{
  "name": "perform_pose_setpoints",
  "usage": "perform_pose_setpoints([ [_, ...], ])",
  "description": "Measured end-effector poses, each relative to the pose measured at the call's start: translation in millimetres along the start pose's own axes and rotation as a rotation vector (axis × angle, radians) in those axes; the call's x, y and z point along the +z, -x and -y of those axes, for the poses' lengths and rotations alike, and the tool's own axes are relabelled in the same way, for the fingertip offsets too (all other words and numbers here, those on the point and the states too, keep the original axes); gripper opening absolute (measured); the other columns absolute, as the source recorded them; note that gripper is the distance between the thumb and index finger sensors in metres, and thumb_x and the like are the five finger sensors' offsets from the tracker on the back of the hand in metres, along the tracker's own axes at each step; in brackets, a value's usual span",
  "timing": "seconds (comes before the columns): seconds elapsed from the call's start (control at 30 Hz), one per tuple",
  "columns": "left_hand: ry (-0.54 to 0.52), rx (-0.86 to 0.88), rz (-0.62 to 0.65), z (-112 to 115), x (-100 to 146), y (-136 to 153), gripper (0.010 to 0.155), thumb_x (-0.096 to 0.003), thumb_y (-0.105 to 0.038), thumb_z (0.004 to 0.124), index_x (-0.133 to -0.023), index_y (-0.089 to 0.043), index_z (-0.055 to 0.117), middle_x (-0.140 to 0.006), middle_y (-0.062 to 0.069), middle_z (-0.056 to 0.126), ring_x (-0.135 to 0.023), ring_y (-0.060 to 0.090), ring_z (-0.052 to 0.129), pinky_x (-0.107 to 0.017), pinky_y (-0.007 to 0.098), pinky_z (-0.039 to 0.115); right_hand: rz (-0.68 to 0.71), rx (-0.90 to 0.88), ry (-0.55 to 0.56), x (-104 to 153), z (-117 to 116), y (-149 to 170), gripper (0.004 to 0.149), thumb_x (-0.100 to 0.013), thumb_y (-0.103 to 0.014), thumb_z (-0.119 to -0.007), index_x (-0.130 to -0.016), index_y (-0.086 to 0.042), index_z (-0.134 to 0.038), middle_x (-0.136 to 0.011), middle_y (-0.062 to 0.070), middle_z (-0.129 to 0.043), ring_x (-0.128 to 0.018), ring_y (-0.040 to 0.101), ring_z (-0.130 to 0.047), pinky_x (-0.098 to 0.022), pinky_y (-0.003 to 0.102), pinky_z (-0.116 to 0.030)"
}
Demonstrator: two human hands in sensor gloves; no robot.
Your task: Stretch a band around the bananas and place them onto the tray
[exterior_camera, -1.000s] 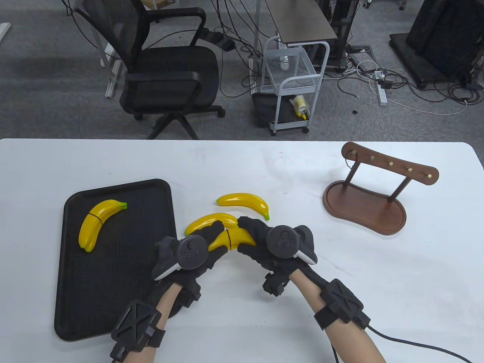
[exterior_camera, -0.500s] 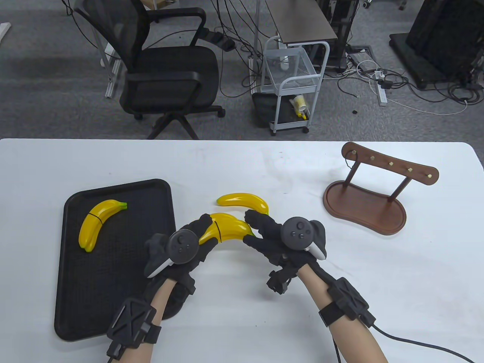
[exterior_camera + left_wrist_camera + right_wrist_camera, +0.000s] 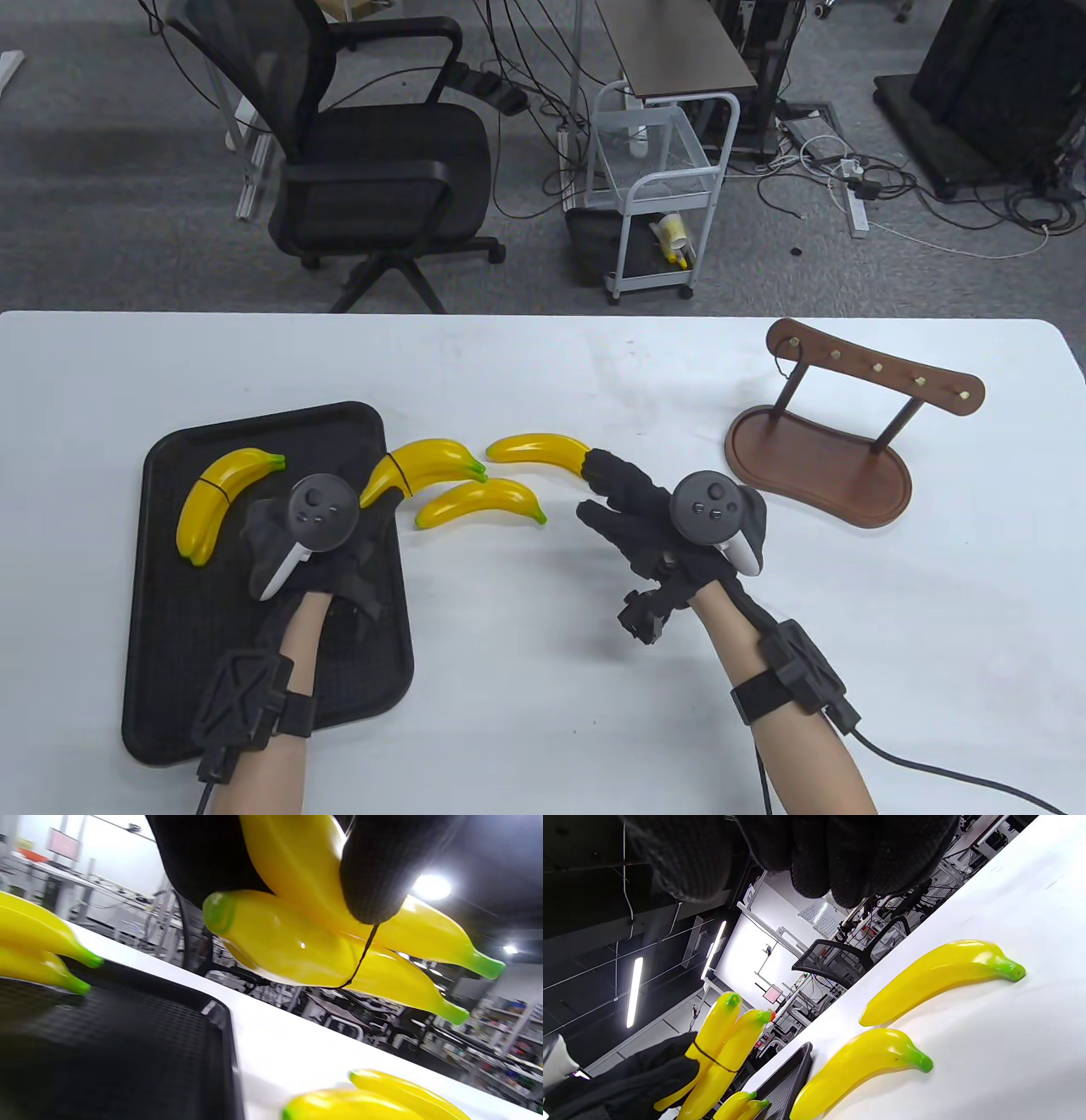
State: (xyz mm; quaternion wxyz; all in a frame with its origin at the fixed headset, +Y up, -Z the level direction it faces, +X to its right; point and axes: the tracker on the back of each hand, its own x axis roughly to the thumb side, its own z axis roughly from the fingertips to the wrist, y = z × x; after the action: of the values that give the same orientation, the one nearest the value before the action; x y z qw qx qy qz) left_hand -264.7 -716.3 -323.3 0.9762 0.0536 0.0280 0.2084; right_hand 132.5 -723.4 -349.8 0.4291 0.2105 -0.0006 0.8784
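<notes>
Table view. I take the black tray [image 3: 170,645] as my landmark. My left hand [image 3: 314,543] is above the tray's right half, fingers curled round a banded pair of bananas [image 3: 420,463] that juts out past the tray's right rim, clear of the table [image 3: 543,373]; a thin black band [image 3: 399,475] crosses the pair near my glove. A second banded pair [image 3: 222,501] lies inside the tray at its far left corner. Two loose bananas lie on the table right of the tray: the nearer banana [image 3: 479,501] just beyond the rim, the farther banana [image 3: 539,447] further right. My right hand [image 3: 653,518] is right of both, fingers loosely extended and gripping nothing, fingertips at the farther banana's tip; I cannot tell whether they touch it. A wooden hook stand [image 3: 836,433] stands well apart from the tray, at the table's right.

Left wrist view. My gloved fingers [image 3: 377,870] clasp the held pair [image 3: 297,942] from above, with the band [image 3: 360,959] looped round it; the pair hangs above the tray's rim [image 3: 227,1035].

Right wrist view. My fingers [image 3: 848,853] hang relaxed over the table. The two loose bananas [image 3: 937,978] lie right of the tray's corner [image 3: 793,1069]; the held pair [image 3: 721,1052] is raised in my left glove.
</notes>
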Motion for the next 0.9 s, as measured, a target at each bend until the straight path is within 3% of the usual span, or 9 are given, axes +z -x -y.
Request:
perform_pose_setpoints([
  [0.4,-0.061,0.0,-0.238,-13,-11,76,0.065,-0.0586,-0.045,0.084,-0.111,-0.02,0.056,-0.11,0.004,0.077,-0.093,0.027,0.091,-0.073,0.044,0.076,-0.005,0.011,0.013,0,4,2,0.069,-0.056,-0.042,-0.074,-0.111,-0.01,-0.049,-0.11,0.018,-0.063,-0.095,0.042,-0.073,-0.064,0.053,-0.07],
  [0.9,0.025,-0.024,-0.338,17,-19,103,0.064,-0.0587,-0.045,0.084,-0.111,-0.022,0.055,-0.111,0.004,0.076,-0.094,0.027,0.09,-0.073,0.044,0.075,-0.015,0.024,0.006,0,5,4,0.068,-0.056,-0.042,-0.073,-0.111,-0.01,-0.05,-0.109,0.018,-0.063,-0.094,0.042,-0.074,-0.064,0.053,-0.07],
])
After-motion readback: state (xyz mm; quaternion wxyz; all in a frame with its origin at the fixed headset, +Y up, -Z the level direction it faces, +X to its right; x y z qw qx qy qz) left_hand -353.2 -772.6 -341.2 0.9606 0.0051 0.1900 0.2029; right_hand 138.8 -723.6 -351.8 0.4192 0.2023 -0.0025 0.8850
